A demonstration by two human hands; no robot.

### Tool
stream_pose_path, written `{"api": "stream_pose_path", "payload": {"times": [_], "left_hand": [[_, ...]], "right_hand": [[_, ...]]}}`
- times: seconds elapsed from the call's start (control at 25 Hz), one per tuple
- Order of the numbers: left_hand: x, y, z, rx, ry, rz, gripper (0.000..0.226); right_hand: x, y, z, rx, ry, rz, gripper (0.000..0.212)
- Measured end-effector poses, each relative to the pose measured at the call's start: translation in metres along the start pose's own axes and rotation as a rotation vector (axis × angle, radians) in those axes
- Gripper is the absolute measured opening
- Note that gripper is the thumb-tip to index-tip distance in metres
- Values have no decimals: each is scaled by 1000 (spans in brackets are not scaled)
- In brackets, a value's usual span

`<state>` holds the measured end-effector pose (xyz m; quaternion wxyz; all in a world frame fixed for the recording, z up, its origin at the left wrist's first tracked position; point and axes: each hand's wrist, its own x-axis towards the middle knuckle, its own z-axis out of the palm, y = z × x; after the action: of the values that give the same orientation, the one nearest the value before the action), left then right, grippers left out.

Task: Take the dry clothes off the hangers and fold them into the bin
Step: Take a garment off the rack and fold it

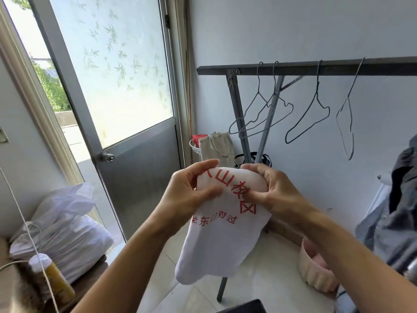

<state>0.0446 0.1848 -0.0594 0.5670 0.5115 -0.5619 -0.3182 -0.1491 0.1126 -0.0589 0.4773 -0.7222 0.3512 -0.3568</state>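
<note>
A white garment [222, 242] with red printed characters hangs folded in front of me. My left hand [187, 195] pinches its upper left edge and my right hand [275, 190] grips its upper right edge. Several bare wire hangers [309, 118] hang on the dark rack bar [293, 67] behind. A pink ribbed bin [313, 271] sits on the floor at lower right, partly hidden by my right forearm. Grey and dark clothes [397, 213] hang at the right edge.
A metal door [135, 168] with a frosted pane stands open on the left. White plastic bags [65, 231] and a bottle [53, 275] sit at lower left. A canvas bag [217, 146] and a basket stand by the rack legs [243, 136].
</note>
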Motion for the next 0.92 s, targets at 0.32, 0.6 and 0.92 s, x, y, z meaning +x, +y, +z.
{"api": "stream_pose_path", "payload": {"times": [0.32, 0.6, 0.92], "left_hand": [[9, 20, -26, 619, -70, 143, 22], [7, 15, -10, -184, -62, -82, 33], [-9, -25, 2, -443, -201, -217, 85]], "right_hand": [[0, -17, -18, -159, 7, -108, 16], [3, -22, -8, 133, 17, -103, 42], [7, -22, -12, 126, 95, -97, 42]]}}
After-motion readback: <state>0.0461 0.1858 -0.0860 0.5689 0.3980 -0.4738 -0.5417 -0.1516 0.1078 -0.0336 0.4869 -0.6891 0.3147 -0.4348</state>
